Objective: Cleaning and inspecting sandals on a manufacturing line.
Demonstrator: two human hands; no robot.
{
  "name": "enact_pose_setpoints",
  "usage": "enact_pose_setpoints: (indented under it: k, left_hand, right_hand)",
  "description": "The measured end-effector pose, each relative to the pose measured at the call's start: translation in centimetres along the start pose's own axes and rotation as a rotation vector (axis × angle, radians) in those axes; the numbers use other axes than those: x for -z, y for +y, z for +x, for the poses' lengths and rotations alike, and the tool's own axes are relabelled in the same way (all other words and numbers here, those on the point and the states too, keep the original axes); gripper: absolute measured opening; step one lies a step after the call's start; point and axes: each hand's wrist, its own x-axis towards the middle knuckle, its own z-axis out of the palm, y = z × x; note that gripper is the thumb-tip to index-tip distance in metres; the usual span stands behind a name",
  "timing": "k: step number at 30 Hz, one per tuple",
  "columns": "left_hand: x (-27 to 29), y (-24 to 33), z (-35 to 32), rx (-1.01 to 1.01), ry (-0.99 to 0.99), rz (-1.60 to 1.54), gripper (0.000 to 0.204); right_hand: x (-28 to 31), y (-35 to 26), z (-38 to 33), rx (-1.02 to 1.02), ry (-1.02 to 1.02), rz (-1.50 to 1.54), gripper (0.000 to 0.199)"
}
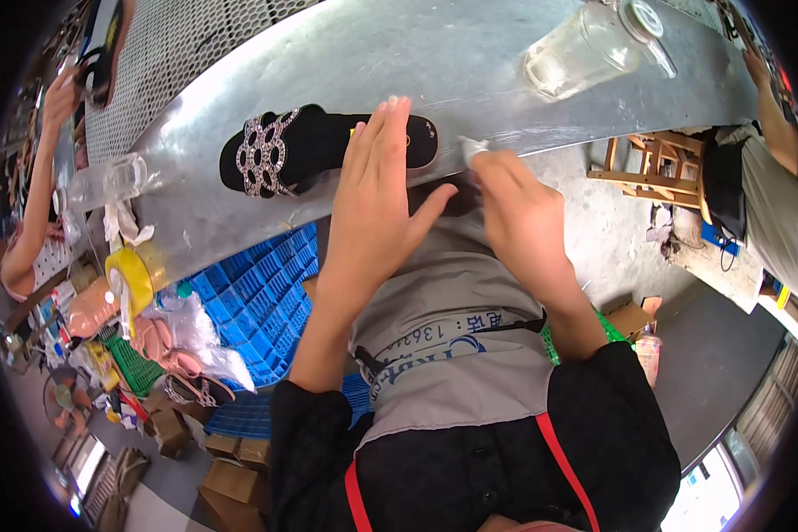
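Observation:
A black slide sandal [315, 137] with a studded, cut-out strap lies on the metal table, its toe to the left. My left hand [374, 199] rests across its heel half, fingers straight and close together, thumb spread away. Part of the insole is hidden under that hand. Just right of the heel, my right hand [521, 213] is closed on a small white cloth or tissue [473, 149], whose tip pokes out past the fingers near the table's front edge. The cloth is apart from the sandal.
A clear plastic jug [585, 49] lies at the far right of the metal table [399, 66]. At left are a clear bottle [106, 180] and a yellow tape roll [131, 277]. Below are blue crates [257, 301]; a wooden stool [652, 177] stands right. Other people work at both sides.

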Motion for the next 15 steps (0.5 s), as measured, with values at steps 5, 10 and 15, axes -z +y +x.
enact_pose_setpoints:
  k: [5,10,15]
  left_hand:
    - [-1.5,-0.4,-0.2,0.022,0.093,-0.025,0.078]
    - [-1.6,-0.7,-0.1,0.026,0.124,-0.001,0.076]
    - [-1.6,-0.6,0.0,0.032,0.100,0.006,0.077]
  right_hand:
    - [-0.9,-1.9,1.6,0.087,-0.005,-0.243,0.033]
    - [-2.1,-2.2,2.0,0.129,0.018,-0.337,0.031]
    - [-2.1,-2.6,1.8,0.112,-0.006,-0.421,0.027]
